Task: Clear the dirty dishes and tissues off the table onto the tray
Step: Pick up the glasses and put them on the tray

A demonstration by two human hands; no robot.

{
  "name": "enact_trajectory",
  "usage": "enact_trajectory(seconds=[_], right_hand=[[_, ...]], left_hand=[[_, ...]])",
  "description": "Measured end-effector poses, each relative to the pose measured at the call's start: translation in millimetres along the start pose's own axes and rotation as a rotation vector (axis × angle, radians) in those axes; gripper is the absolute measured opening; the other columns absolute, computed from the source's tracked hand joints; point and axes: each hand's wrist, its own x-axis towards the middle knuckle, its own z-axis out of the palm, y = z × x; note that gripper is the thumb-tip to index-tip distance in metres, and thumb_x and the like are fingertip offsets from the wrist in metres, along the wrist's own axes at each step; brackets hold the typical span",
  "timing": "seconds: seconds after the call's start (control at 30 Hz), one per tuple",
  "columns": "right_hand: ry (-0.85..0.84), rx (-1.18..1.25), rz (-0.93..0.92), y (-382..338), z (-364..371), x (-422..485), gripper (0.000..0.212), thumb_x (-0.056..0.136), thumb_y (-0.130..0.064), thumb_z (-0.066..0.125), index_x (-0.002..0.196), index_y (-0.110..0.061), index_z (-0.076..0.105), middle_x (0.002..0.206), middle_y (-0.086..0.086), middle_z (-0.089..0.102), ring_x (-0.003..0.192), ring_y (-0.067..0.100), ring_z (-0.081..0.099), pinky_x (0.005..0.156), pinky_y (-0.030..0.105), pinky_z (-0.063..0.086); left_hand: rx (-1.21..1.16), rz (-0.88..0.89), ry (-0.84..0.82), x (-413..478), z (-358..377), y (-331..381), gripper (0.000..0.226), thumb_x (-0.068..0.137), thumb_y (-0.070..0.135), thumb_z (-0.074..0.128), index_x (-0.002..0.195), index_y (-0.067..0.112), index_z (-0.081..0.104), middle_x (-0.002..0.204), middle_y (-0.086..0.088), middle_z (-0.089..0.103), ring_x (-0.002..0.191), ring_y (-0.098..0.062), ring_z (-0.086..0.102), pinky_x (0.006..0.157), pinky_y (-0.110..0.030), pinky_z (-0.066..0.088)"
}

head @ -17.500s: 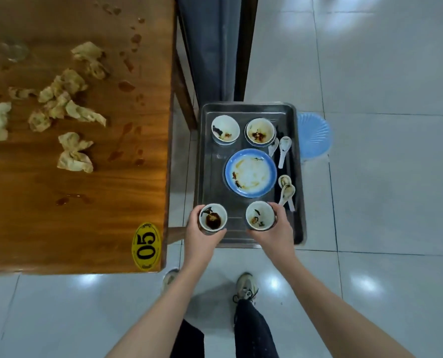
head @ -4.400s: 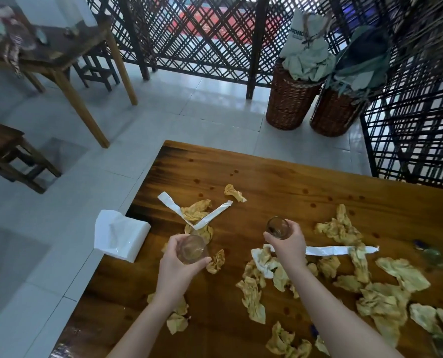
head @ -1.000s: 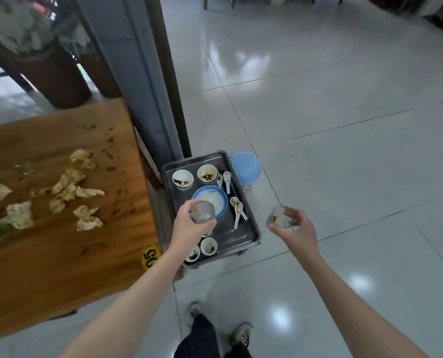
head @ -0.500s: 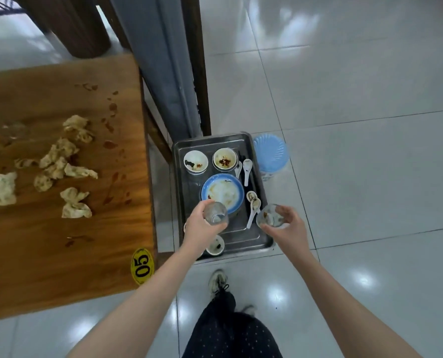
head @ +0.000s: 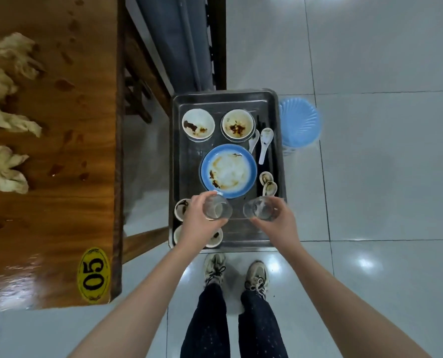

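Left hand [head: 198, 224] grips one glass [head: 217, 210], right hand [head: 278, 224] a second glass [head: 258, 209], above crowded tray [head: 187, 166] (small bowls [head: 181, 208] under left); careless set-down risks tipping.

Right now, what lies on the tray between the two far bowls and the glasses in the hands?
The head view shows a dirty blue-rimmed plate there on the tray, with white spoons along its right.
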Motion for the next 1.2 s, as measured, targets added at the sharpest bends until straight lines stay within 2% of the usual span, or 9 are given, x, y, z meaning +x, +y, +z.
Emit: enact_trajectory(seconds=[0.13,0.2,0.27,0.43,0.57,0.8,0.97,1.1,1.2], right_hand=[[-0.050,-0.027,0.007,29,15,22,0.050,0.065,-0.022,0.086,0.105,-0.030,0.057,0.098,-0.017,0.063,0.085,-0.005,0.058,0.076,0.022,0.050],[-0.059,-0.045,0.006,40,20,32,0.050,0.066,-0.021,0.085,0.106,-0.029,0.057,0.099,-0.017,0.063,0.087,-0.006,0.058,0.079,0.021,0.050],[-0.066,-0.076,-0.007,47,21,38,0.048,0.067,-0.018,0.084,0.104,-0.030,0.056,0.097,-0.019,0.063,0.090,-0.002,0.059,0.083,0.024,0.051],[-0.079,-0.159,-0.070,56,16,42,0.053,0.068,-0.016,0.083,0.112,-0.029,0.056,0.098,-0.021,0.060,0.091,-0.002,0.057,0.081,0.017,0.046],[-0.096,-0.211,-0.160,59,12,43,0.055,0.069,-0.011,0.082,0.119,-0.014,0.059,0.109,-0.006,0.063,0.099,0.009,0.058,0.088,0.024,0.047],[-0.082,-0.248,-0.211,61,17,44,0.056,0.067,-0.005,0.080,0.119,-0.011,0.059,0.113,-0.001,0.063,0.108,0.019,0.057,0.094,0.033,0.046],[-0.104,-0.302,-0.168,64,14,47,0.076,0.065,-0.010,0.084,0.133,-0.014,0.050,0.125,0.001,0.060,0.114,0.022,0.054,0.097,0.040,0.044],[-0.088,-0.347,-0.129,59,0,41,0.076,0.069,-0.014,0.083,0.136,-0.017,0.048,0.122,0.001,0.060,0.108,0.024,0.054,0.090,0.039,0.046],[-0.058,-0.326,-0.127,47,-17,28,0.060,0.078,-0.005,0.071,0.133,-0.018,0.051,0.108,-0.003,0.061,0.101,0.023,0.055,0.077,0.028,0.041]], left_hand=[[-0.007,0.013,0.004,11,20,-18,0.064,0.069,0.014,0.085,0.113,0.043,0.048,0.111,0.017,0.049,0.103,0.003,0.050,0.091,-0.019,0.044],[-0.025,0.016,0.009,15,30,-26,0.064,0.069,0.015,0.085,0.112,0.045,0.048,0.111,0.021,0.048,0.102,0.014,0.046,0.086,-0.009,0.039],[-0.022,0.021,-0.003,18,38,-32,0.064,0.069,0.015,0.085,0.115,0.043,0.049,0.114,0.019,0.048,0.101,0.016,0.045,0.085,-0.006,0.038],[0.066,0.093,-0.030,28,57,-35,0.066,0.068,0.018,0.086,0.124,0.032,0.054,0.110,0.027,0.043,0.109,0.002,0.045,0.096,-0.015,0.037],[0.192,0.108,-0.068,40,70,-31,0.067,0.070,0.023,0.084,0.128,0.029,0.054,0.123,0.011,0.051,0.119,-0.016,0.044,0.104,-0.033,0.037],[0.397,0.147,-0.076,51,78,-44,0.070,0.070,0.026,0.083,0.133,0.029,0.051,0.125,0.007,0.053,0.114,-0.018,0.043,0.101,-0.031,0.033],[0.426,0.149,-0.057,48,80,-51,0.080,0.068,0.030,0.084,0.137,0.031,0.045,0.132,0.008,0.051,0.118,-0.018,0.041,0.103,-0.034,0.031],[0.382,0.125,-0.057,41,74,-48,0.080,0.069,0.032,0.084,0.138,0.031,0.043,0.135,0.009,0.048,0.125,-0.015,0.038,0.107,-0.032,0.029],[0.345,0.103,-0.041,33,62,-38,0.077,0.071,0.031,0.082,0.137,0.033,0.042,0.135,0.010,0.047,0.126,-0.013,0.038,0.106,-0.031,0.031]])
